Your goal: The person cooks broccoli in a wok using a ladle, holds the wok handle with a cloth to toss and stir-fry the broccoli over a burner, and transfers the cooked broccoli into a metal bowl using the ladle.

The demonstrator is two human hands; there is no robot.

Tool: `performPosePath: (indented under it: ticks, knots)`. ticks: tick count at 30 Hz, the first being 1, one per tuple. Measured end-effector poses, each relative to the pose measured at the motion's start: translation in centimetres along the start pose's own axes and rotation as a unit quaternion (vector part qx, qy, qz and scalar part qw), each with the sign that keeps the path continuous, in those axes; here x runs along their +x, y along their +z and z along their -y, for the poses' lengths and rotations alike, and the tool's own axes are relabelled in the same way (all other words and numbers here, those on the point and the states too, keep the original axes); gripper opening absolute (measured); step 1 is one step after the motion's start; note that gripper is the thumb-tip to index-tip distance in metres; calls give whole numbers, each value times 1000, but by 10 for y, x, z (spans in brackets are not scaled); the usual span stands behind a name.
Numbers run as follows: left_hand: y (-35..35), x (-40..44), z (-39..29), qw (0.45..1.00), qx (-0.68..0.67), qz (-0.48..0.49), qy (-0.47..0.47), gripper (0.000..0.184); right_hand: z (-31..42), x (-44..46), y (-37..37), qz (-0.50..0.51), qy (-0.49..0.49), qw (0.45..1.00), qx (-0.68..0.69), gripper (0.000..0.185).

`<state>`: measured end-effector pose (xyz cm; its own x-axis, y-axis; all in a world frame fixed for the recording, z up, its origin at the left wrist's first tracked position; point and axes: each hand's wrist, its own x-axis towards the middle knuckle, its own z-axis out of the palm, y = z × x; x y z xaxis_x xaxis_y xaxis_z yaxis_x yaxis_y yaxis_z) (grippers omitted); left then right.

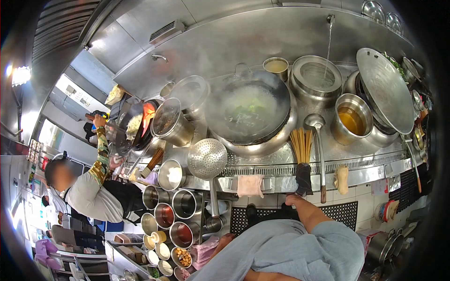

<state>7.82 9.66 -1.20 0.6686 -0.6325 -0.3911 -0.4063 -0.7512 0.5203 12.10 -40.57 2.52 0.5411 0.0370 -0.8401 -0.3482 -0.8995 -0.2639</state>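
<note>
My right hand (293, 200) is low at the front edge of the stove, beside the dark wrapped handle of a bamboo wok brush (302, 147). Its fingers are too small and hidden to show whether they close on anything. My left hand (227, 240) hangs by my shirt, nearest a pink cloth (206, 251); its fingers are unclear. In front of me a large wok (248, 110) holds steaming, bubbling liquid with pale green pieces. A ladle (315, 122) lies right of the brush. To the left, a perforated skimmer (207, 158) lies with its handle toward me.
Water runs from a tap (331, 19) into a steel pot (317, 75). A pot of amber liquid (351, 120) and a tilted wok (386, 89) stand right. Seasoning containers (183, 234) fill the left side. A co-worker (96, 187) works at another wok on the far left.
</note>
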Motion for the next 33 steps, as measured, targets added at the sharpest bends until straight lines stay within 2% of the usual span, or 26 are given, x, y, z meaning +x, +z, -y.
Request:
performPosePath:
  ticks: [4,10,14,15,18,21,23,24,25,26,27,28,30,32,33]
  knots:
    - [-8,7,-8,997,-57,21,-48,39,-4,9,9,-22,21,999,30,47]
    - [-10,14,-17,996,-68,37,-52,36,-4,9,6,-1,21,999,31,48]
    - [-5,18,-14,998,-48,35,-37,34,3,-10,0,-23,23,999,34,48]
    - [-5,18,-14,999,9,27,17,33,3,-15,-2,-33,20,999,33,48]
    - [-46,7,-58,996,-85,29,-26,30,-4,-11,10,-73,-38,996,13,49]
    - [-21,25,-43,999,26,-3,28,29,-2,-21,26,-151,-30,985,81,48]
    - [-37,21,-72,995,-75,22,-65,31,-27,49,94,-343,-135,923,109,30]
    - [-38,23,-79,995,-71,29,-67,32,-20,12,79,-253,-117,947,162,28]
    - [-36,26,-84,995,-66,36,-69,34,-28,17,91,-295,-161,928,159,29]
    - [-34,28,-88,995,-62,44,-70,36,-36,19,94,-263,-162,941,142,31]
    - [-27,31,-90,999,10,35,-33,36,-52,35,104,-210,-164,956,123,32]
    - [-20,36,-90,996,83,25,3,37,-59,26,97,-201,-135,962,127,34]
    - [-8,40,-86,993,-92,33,-59,36,-80,16,91,-164,-104,964,179,35]
    - [2,31,-85,991,-135,-14,-1,34,-90,-18,79,-136,-15,954,266,34]
    - [5,19,-85,990,-85,-67,87,33,-102,-24,90,-120,3,952,282,33]
